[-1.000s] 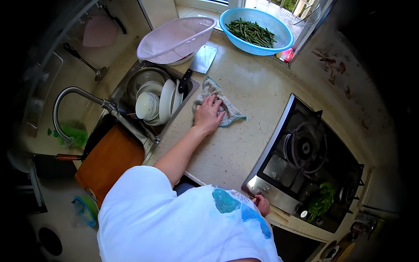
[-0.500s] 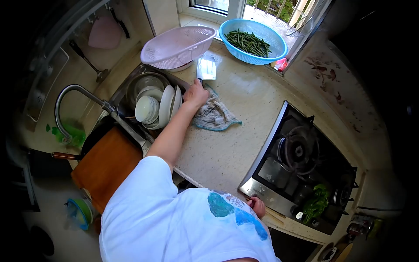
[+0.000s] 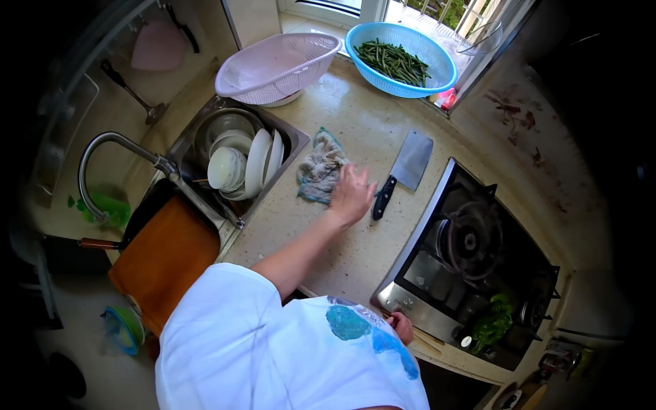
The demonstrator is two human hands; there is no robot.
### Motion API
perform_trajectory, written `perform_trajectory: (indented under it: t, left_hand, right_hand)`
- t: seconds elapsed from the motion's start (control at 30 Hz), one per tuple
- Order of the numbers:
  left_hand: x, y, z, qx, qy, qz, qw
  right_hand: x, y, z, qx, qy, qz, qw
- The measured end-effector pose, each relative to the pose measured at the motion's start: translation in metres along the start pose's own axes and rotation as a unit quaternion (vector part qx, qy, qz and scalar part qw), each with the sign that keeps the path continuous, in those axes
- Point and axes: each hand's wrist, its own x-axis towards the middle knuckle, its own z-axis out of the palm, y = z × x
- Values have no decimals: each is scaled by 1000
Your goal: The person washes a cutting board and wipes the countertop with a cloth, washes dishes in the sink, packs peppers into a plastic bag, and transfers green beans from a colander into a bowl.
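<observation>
My left hand (image 3: 352, 196) is over the counter with its fingers spread and slightly blurred, holding nothing. Just left of it lies a crumpled grey cloth (image 3: 321, 167) with a teal edge. To its right a cleaver (image 3: 412, 160) rests flat, its black handle toward my fingers and its blade pointing away. My right hand (image 3: 402, 328) is closed at the counter's front edge beside the stove, partly hidden by my shirt. Thin wooden chopsticks (image 3: 429, 342) show at both sides of that fist.
A sink (image 3: 297, 137) at left holds stacked bowls and plates (image 3: 256, 164), with a faucet (image 3: 130, 147) and brown cutting board (image 3: 167, 256) beside it. A pink basket (image 3: 280, 65) and a blue basket (image 3: 437, 65) of green beans stand behind. The stove (image 3: 471, 266) bears green peppers (image 3: 493, 324).
My left hand has brought the cleaver from the back by the pink basket to beside the stove and let go of it. My right hand has stayed in place.
</observation>
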Motion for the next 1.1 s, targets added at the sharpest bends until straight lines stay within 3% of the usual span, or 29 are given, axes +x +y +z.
perform_trajectory:
  t: [0.03,0.07,0.17,0.43,0.63,0.7,0.73,0.83,0.97,1.1]
  left_hand:
    - [3,-12,-2,101,73,-4,992]
    - [6,-27,3,97,52,-46,993]
    - [27,-41,12,174,91,-43,980]
    - [175,-96,-11,132,147,-84,977]
    - [252,-111,-33,140,132,-125,973]
    - [276,-120,-32,133,131,-88,979]
    - [286,-126,-29,151,181,-34,971]
    - [307,-142,-20,102,149,36,983]
    - [282,-126,6,-3,187,175,967]
    - [212,-81,22,-87,152,215,961]
  right_hand:
    - [0,-1,0,-7,-2,5,1000]
    - [0,-3,-1,-4,-7,6,1000]
    - [7,-6,-1,-14,-18,-9,1000]
    - [2,0,-2,-39,-46,20,998]
    - [-1,14,-2,-63,-76,-46,994]
    - [-4,18,-2,-61,-84,-53,993]
    - [-6,19,-2,-63,-85,-56,993]
    - [-3,21,-3,-49,-92,-67,992]
    - [-3,14,-5,-50,-110,-21,992]
    - [-15,28,-3,-61,-129,-14,990]
